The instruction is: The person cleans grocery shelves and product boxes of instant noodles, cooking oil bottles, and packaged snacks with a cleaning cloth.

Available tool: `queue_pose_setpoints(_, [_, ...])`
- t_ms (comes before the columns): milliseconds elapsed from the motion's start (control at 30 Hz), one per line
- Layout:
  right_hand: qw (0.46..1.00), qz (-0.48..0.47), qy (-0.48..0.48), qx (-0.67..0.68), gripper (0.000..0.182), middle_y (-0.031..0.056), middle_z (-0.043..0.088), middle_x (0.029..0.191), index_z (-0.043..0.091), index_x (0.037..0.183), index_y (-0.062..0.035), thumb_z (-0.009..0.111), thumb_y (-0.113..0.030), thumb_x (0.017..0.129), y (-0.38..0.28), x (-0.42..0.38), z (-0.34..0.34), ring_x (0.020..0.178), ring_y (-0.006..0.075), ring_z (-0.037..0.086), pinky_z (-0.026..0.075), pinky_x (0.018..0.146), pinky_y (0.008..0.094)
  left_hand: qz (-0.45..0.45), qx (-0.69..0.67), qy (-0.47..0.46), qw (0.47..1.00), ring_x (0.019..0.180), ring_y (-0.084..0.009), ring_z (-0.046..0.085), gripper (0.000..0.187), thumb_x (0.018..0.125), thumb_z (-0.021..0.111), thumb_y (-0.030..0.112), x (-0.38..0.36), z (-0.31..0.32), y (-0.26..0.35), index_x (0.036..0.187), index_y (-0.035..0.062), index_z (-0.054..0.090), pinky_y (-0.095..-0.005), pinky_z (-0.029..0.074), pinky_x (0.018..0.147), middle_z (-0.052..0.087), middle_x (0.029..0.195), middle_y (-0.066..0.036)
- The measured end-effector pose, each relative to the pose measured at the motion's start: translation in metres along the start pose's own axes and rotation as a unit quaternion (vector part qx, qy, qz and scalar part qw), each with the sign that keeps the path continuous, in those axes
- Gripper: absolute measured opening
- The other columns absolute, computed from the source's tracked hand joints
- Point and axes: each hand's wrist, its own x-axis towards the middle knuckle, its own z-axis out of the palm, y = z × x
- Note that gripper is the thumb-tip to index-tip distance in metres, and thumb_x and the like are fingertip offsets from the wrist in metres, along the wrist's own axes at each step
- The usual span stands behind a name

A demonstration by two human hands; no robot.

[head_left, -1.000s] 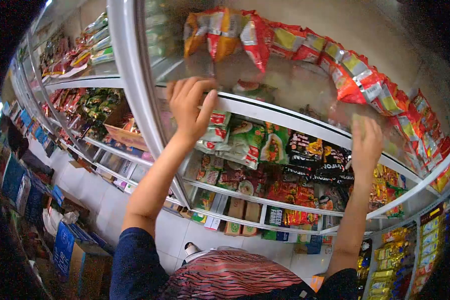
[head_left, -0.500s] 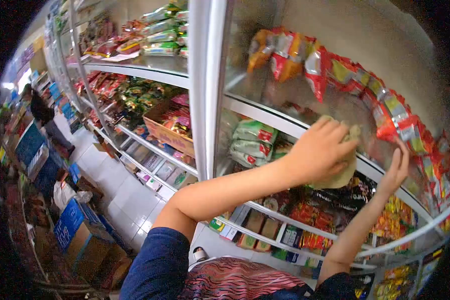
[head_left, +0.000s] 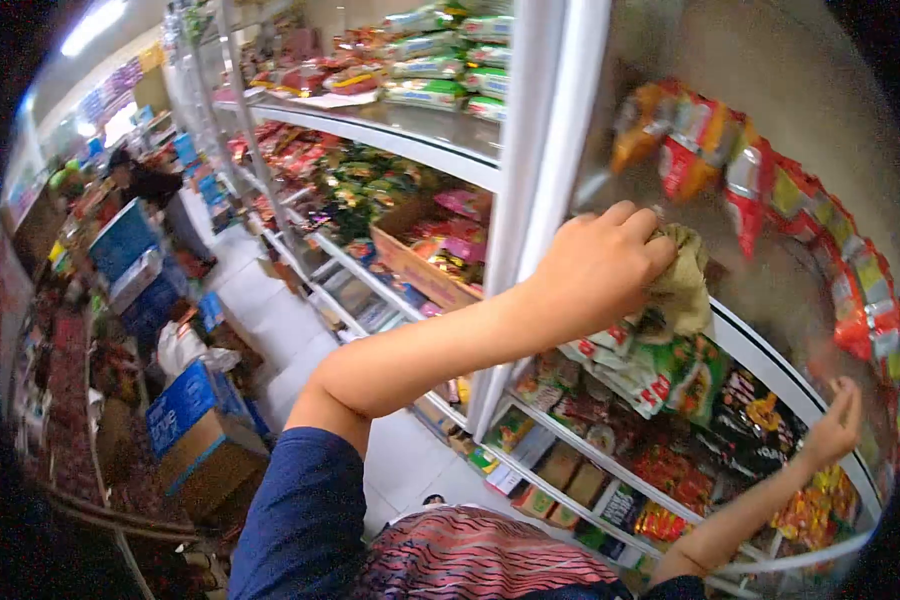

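A person, seen from their own head camera, stands at glass shelves packed with bagged goods. Writing first: a box [head_left: 198, 440] on the floor at the left reads "true" in pale letters on its blue upper part. A dark pack [head_left: 624, 507] on a low shelf, below the right hand side's upper rows, appears to read "GREEN FARM". Other labels are too blurred or small to read, including red patches with white letters on the white and green bags [head_left: 650, 385].

There is one cloth [head_left: 688, 280], yellowish green and bunched. The left hand [head_left: 606, 256] is closed around it, at the front edge of the upper shelf [head_left: 770, 290], near that shelf's left end and its white post [head_left: 540, 150]. The right hand [head_left: 836, 430] is near the same front edge, towards its right end; its fingers point upward, but whether it holds anything cannot be told.

One curving row of snack packets [head_left: 815, 210] lines the back of the upper shelf, red, orange and yellow. Below are black packs [head_left: 755, 420]. Beyond the post, two side-by-side stacks of green and white packets [head_left: 425, 70] sit on the neighbouring upper shelf; one open cardboard carton [head_left: 425, 265] of colourful packets sits underneath.
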Motion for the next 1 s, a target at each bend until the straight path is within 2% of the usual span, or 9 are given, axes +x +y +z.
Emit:
queue_pose_setpoints(133, [0.999,0.012,0.016,0.047,0.025,0.0153,0.060,0.094,0.056,0.098,0.0037,0.041,-0.014,0.089,0.028,-0.003,0.006,0.081,0.0208,0.060,0.046,0.074,0.0300,-0.044,0.013,-0.036,0.998,0.089,-0.0277,0.048,0.033,0.064,0.063,0.020,-0.006,-0.011,-0.007,0.092,0.0049,0.055,-0.0357,0.045,0.069,0.046,0.089,-0.013])
queue_pose_setpoints(200, [0.999,-0.007,0.015,0.050,0.025,0.0127,0.061,0.091,0.058,0.098,0.0016,0.042,-0.015,0.089,0.029,-0.002,0.004,0.079,0.0196,0.060,0.046,0.071,0.0296,0.005,0.004,0.076,0.997,0.094,-0.0295,0.045,0.038,0.070,0.059,0.038,-0.001,-0.011,0.003,0.078,0.0015,0.057,-0.0360,0.045,0.071,0.045,0.094,-0.016])
queue_pose_setpoints(300, [0.996,-0.065,0.012,0.055,0.025,0.0108,0.063,0.088,0.059,0.096,0.0010,0.043,-0.017,0.089,0.030,-0.002,0.005,0.077,0.0191,0.060,0.047,0.069,0.0299,-0.017,0.055,0.071,0.996,0.087,-0.0298,0.050,0.040,0.074,0.053,0.043,0.012,0.003,0.013,0.079,0.0028,0.057,-0.0374,0.045,0.068,0.049,0.087,-0.016])
queue_pose_setpoints(367, [0.992,-0.112,0.015,0.059,0.026,0.0121,0.062,0.090,0.059,0.093,0.0043,0.043,-0.015,0.088,0.002,-0.005,0.004,0.080,0.0233,0.060,0.047,0.074,0.0345,-0.133,0.038,0.008,0.990,0.073,-0.0313,0.055,0.042,0.077,0.048,0.045,0.022,0.022,0.015,0.079,0.0039,0.056,-0.0404,0.046,0.062,0.054,0.074,-0.015])
queue_pose_setpoints(467, [0.941,-0.314,-0.006,-0.126,0.025,0.0138,0.061,0.091,0.059,0.092,0.0046,0.042,-0.012,0.088,-0.004,-0.004,-0.005,0.085,0.0270,0.058,0.044,0.079,0.0379,-0.180,0.043,-0.026,0.982,0.064,-0.0339,0.056,0.039,0.080,0.047,0.042,0.033,0.017,0.017,0.079,0.0042,0.054,-0.0432,0.046,0.058,0.056,0.067,-0.015])
queue_pose_setpoints(667, [0.943,-0.325,-0.066,-0.026,0.022,0.0158,0.059,0.095,0.058,0.094,0.0050,0.040,-0.006,0.085,-0.025,-0.007,-0.019,0.089,0.0306,0.055,0.040,0.083,0.0425,-0.096,0.146,-0.185,0.967,0.068,-0.0371,0.056,0.028,0.082,0.046,0.028,0.057,0.040,-0.038,0.077,0.0040,0.059,-0.0450,0.045,0.061,0.058,0.071,-0.020])
queue_pose_setpoints(933, [0.930,-0.361,-0.069,0.008,0.030,0.0166,0.058,0.093,0.057,0.091,0.0048,0.039,-0.018,0.085,-0.031,-0.003,-0.022,0.085,0.0305,0.055,0.042,0.079,0.0413,-0.229,0.240,-0.224,0.916,0.077,-0.0366,0.058,0.027,0.080,0.048,0.020,0.090,0.062,-0.055,0.103,0.0071,0.047,-0.0435,0.046,0.068,0.060,0.082,-0.020])
queue_pose_setpoints(967, [0.930,-0.361,-0.074,0.008,0.030,0.0166,0.058,0.093,0.057,0.091,0.0047,0.038,-0.018,0.085,-0.032,-0.002,-0.024,0.085,0.0305,0.056,0.042,0.078,0.0413,-0.269,0.287,-0.285,0.874,0.100,-0.0292,0.053,0.025,0.078,0.046,0.018,0.099,0.067,-0.052,0.097,0.0092,0.060,-0.0376,0.046,0.077,0.057,0.103,-0.013])
queue_pose_setpoints(1000, [0.929,-0.361,-0.080,0.006,0.030,0.0166,0.058,0.093,0.057,0.092,0.0046,0.038,-0.018,0.086,-0.033,-0.001,-0.025,0.084,0.0306,0.056,0.043,0.078,0.0413,-0.263,0.283,-0.293,0.874,0.100,-0.0292,0.053,0.025,0.078,0.046,0.018,0.104,0.068,-0.050,0.097,0.0092,0.060,-0.0376,0.046,0.077,0.057,0.103,-0.013])
